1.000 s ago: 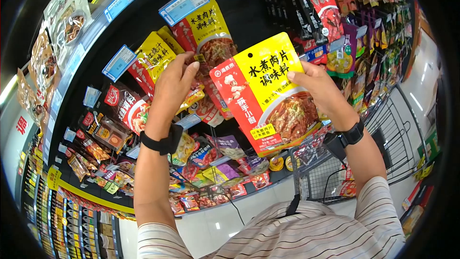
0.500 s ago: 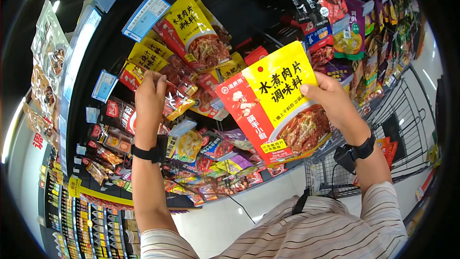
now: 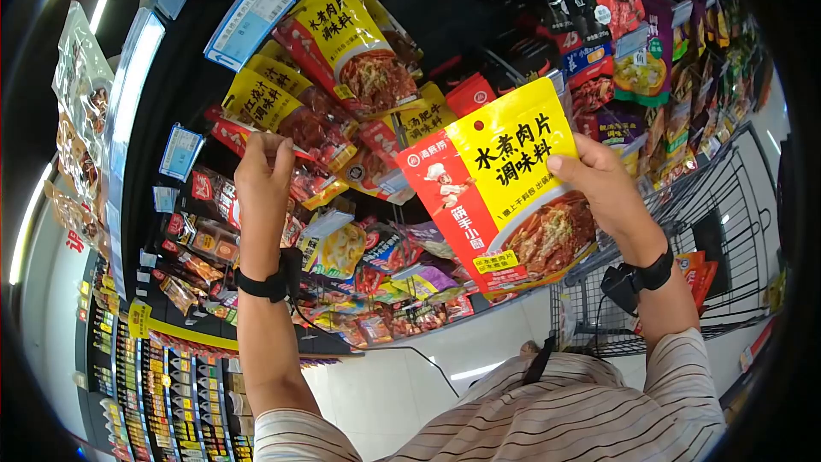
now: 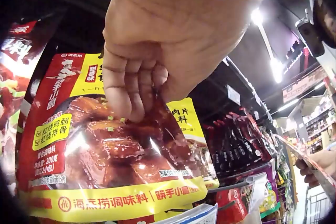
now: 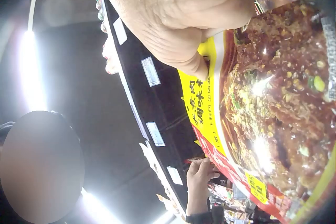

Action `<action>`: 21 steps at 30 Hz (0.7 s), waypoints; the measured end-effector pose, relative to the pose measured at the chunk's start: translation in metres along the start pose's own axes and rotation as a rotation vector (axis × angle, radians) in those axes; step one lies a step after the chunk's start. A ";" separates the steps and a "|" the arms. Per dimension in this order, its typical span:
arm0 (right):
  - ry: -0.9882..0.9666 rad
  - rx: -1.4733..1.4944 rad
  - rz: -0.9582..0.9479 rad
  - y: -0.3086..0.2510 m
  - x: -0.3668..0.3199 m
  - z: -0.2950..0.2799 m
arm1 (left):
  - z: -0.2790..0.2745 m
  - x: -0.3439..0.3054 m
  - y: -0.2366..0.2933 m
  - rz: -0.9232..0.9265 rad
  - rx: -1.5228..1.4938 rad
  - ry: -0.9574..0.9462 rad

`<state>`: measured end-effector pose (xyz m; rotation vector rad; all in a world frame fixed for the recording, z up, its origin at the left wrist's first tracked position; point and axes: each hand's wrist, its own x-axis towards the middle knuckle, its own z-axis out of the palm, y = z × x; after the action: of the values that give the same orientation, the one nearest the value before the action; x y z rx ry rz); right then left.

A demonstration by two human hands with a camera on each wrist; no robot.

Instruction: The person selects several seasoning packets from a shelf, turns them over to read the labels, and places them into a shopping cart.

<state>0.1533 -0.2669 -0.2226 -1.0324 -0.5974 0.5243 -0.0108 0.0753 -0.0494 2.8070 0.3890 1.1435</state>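
Note:
My right hand (image 3: 605, 178) pinches the right edge of a yellow and red seasoning packet (image 3: 505, 197), its front facing up at me; in the right wrist view the thumb lies on the packet's front (image 5: 273, 108). At the left of the rack, my left hand (image 3: 265, 173) has its fingers curled round the edge of another yellow and red packet. In the left wrist view that hand (image 4: 152, 50) pinches this packet (image 4: 105, 155), which shows glazed meat. Just beyond it hangs a packet (image 3: 346, 43) like the one in my right hand.
Blue and white price tags (image 3: 250, 22) stick out from the dark rack. Many other packets (image 3: 329, 248) hang below and to the right. A wire shopping cart (image 3: 727, 239) with red packets (image 3: 697, 278) in it stands at the right. Shelves of bottles (image 3: 162, 385) are at lower left.
My left hand has moved left and down from beside the hanging packets and now pinches one. The right hand's packet has shifted slightly right and down in the head view.

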 end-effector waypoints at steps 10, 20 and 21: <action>0.047 0.009 0.021 0.005 0.005 0.013 | 0.002 0.008 -0.004 0.011 0.024 -0.059; 0.058 -0.003 0.028 0.006 0.006 0.021 | 0.004 0.015 -0.004 0.079 0.094 -0.115; 0.055 0.002 0.026 0.006 0.005 0.021 | 0.003 0.015 -0.002 0.056 0.090 -0.130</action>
<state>0.1420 -0.2473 -0.2189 -1.0504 -0.5352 0.5176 0.0017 0.0808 -0.0418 2.9682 0.3613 0.9699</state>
